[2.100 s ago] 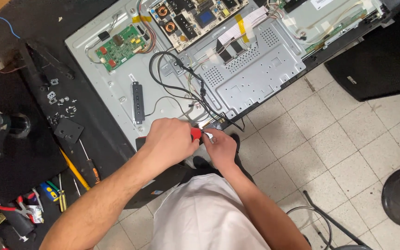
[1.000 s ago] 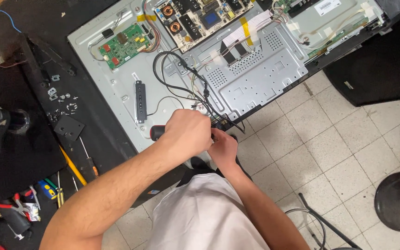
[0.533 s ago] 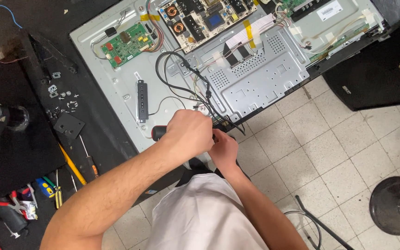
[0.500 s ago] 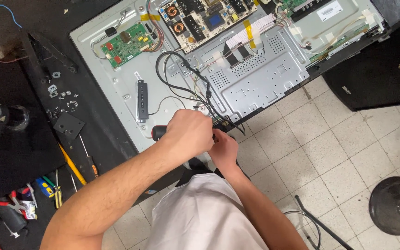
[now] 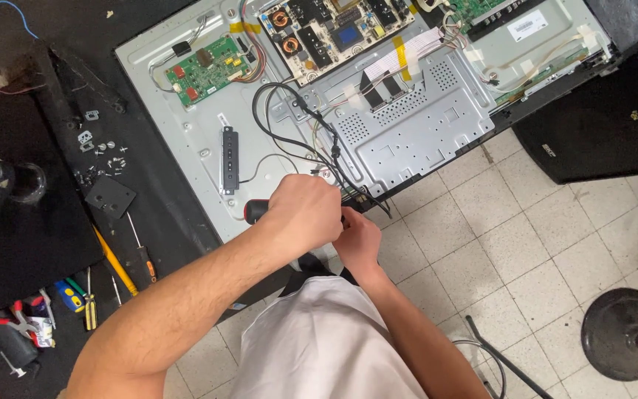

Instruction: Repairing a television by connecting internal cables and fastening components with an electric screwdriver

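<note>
Left hand [image 5: 306, 214] closed around a red-and-black screwdriver handle [image 5: 256, 211], tip hidden under the fist. Right hand [image 5: 356, 238] just beside it, fingers curled, pinching something I cannot make out, likely steadying it. Black cables [image 5: 300, 129] loop beyond the knuckles across the opened television back panel [image 5: 422, 133].

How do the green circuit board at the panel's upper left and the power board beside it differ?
The green circuit board is smaller, bright green, with low parts. The power board is larger, darker, with copper coils and a blue part. Both lie flat on the grey TV back panel, with wires attached.
</note>
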